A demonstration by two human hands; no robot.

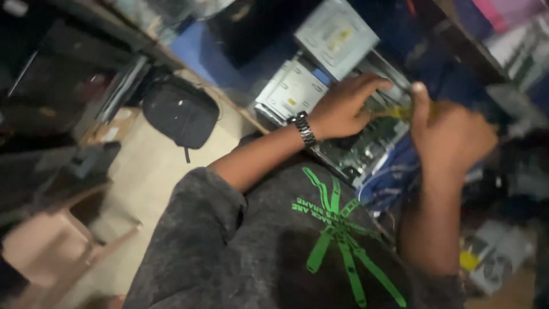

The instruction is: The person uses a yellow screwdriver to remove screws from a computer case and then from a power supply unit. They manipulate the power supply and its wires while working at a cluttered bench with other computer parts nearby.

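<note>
Mottled grey cotton shirt (pixel 240 240), left hand (pixel 343 109) spread on metal computer case (pixel 320 68), right hand (pixel 452 137) pinching yellow-handled tool (pixel 400 111).

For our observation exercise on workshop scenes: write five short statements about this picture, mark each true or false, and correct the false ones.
1. The left hand rests on the open computer case. True.
2. A metal wristwatch sits on the left wrist. True.
3. The right hand lies flat on the floor. False: it is raised over the case, gripping something yellowish, too blurred to identify.
4. A black bag lies on the floor left of the case. True.
5. The person wears a white shirt. False: the shirt is dark grey with a green print.
</note>
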